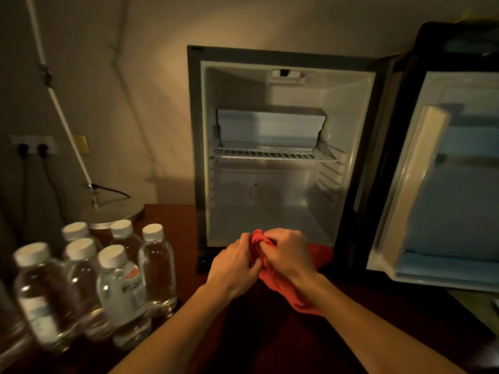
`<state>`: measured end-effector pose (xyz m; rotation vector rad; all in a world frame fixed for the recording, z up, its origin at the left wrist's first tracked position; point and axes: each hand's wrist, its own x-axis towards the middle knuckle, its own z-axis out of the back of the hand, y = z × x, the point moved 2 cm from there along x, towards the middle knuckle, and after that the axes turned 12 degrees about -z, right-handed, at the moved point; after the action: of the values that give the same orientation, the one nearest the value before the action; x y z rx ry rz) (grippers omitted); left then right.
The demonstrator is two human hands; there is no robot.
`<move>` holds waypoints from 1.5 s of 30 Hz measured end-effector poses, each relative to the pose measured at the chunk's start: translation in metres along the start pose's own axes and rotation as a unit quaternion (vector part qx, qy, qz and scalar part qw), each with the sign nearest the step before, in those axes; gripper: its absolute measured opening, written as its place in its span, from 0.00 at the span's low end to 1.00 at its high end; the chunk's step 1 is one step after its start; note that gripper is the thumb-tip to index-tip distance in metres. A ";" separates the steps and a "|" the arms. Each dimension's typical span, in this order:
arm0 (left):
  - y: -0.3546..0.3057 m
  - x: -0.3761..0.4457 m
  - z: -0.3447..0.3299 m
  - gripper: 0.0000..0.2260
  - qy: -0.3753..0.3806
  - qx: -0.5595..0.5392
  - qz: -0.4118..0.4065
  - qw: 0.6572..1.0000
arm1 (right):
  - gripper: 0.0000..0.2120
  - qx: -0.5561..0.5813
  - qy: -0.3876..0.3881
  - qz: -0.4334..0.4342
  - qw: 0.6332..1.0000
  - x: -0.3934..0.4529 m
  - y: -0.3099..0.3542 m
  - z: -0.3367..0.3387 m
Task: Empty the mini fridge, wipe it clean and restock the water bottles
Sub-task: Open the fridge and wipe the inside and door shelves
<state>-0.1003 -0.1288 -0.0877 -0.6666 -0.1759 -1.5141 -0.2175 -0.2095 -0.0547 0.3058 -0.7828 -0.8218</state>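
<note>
Small black mini fridge with a white inside (283,147): standing upright on the dark brown wooden table (172,214), taller than wide, open front facing the camera. Door (442,179) swung wide open to the right, white inner side showing, far edge cut off by the picture.

Just in front of the fridge's bottom edge, left hand (235,265) and right hand (286,255) close together, fingers of both curled round a crumpled red cloth (297,295). Bunched up between the hands, with the rest hanging down under the right wrist and sticking out to the right. Middle of the cloth hidden by the fingers.

Inside the fridge: one white wire shelf (272,153) across the middle, a grey box-like part (270,128) above it at the back, bare white floor below. Door shelves too blurry to tell what is in them.

On the table to the left, well apart from the hands: six clear plastic water bottles with white caps (118,287), all upright, packed close together, water inside. Labels too blurry to read.

Behind the bottles: round silver lamp base (113,214) with a thin white pole leaning up to the left. On the wall, a socket (32,147) with two dark plugs.
</note>
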 end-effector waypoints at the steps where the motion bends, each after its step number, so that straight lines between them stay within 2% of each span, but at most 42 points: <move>1: 0.005 -0.006 0.003 0.22 -0.002 -0.033 0.023 0.999 | 0.14 0.032 -0.015 -0.004 0.999 -0.002 0.006 0.001; 3: 0.012 -0.017 0.007 0.25 -0.009 -0.137 0.061 0.989 | 0.09 0.091 -0.050 -0.008 0.995 -0.004 0.019 0.005; 6: 0.012 -0.032 0.006 0.31 -0.029 -0.280 0.086 0.956 | 0.02 0.164 -0.077 0.000 0.984 -0.009 0.035 0.010; 9: -0.001 -0.042 0.009 0.38 -0.059 -0.354 0.085 0.929 | 0.07 0.212 -0.068 -0.004 0.975 -0.017 0.042 0.010; 11: -0.007 -0.047 0.014 0.38 -0.101 -0.377 0.083 0.917 | 0.08 0.229 -0.056 0.002 0.972 -0.025 0.048 0.011; 14: -0.010 -0.058 0.026 0.31 -0.158 -0.350 0.113 0.916 | 0.09 0.234 -0.037 0.039 0.971 -0.035 0.055 0.015; 17: -0.014 -0.070 0.043 0.25 -0.176 -0.290 0.097 0.936 | 0.10 0.208 -0.011 0.088 0.974 -0.044 0.055 0.022; 20: -0.018 -0.081 0.063 0.30 -0.140 -0.187 0.085 0.969 | 0.09 0.147 0.017 0.100 0.984 -0.049 0.045 0.026; 23: -0.023 -0.094 0.072 0.35 -0.086 -0.122 0.119 0.982 | 0.08 0.035 0.033 0.097 0.994 -0.058 0.030 0.022; 25: -0.027 -0.103 0.069 0.37 -0.041 -0.101 0.139 0.984 | 0.07 -0.049 0.070 0.063 0.994 -0.067 0.020 0.014; 27: -0.027 -0.110 0.059 0.37 0.005 -0.061 0.133 0.989 | 0.07 -0.075 0.107 0.004 0.991 -0.075 0.010 0.005; 28: -0.026 -0.112 0.054 0.35 0.020 -0.044 0.125 0.991 | 0.10 -0.058 0.131 -0.018 0.990 -0.079 0.004 0.001; 30: -0.021 -0.114 0.047 0.33 0.045 -0.021 0.113 0.992 | 0.27 0.002 0.220 -0.026 0.975 -0.084 -0.004 -0.009; 31: -0.018 -0.113 0.044 0.33 0.064 -0.008 0.114 0.991 | 0.38 0.032 0.280 -0.009 0.960 -0.086 -0.007 -0.014; 32: -0.015 -0.112 0.041 0.34 0.085 0.009 0.115 0.990 | 0.44 0.045 0.328 0.015 0.944 -0.087 -0.010 -0.019; 33: -0.013 -0.111 0.039 0.34 0.103 0.027 0.115 0.988 | 0.45 0.048 0.356 0.039 0.933 -0.087 -0.010 -0.022; 37: -0.006 -0.103 0.030 0.32 0.126 0.050 0.118 0.984 | 0.35 0.045 0.329 0.055 0.942 -0.082 -0.014 -0.032; 40: -0.002 -0.099 0.021 0.29 0.116 0.052 0.118 0.985 | 0.28 0.038 0.287 0.066 0.955 -0.080 -0.012 -0.040; 45: 0.007 -0.094 0.015 0.29 0.086 0.007 0.122 0.989 | 0.20 0.027 0.263 0.072 0.962 -0.066 -0.005 -0.046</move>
<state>-0.0975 -0.0414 -0.1250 -0.5232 0.0259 -1.3247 -0.2150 -0.1650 -0.1225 0.4858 -0.3229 -0.5446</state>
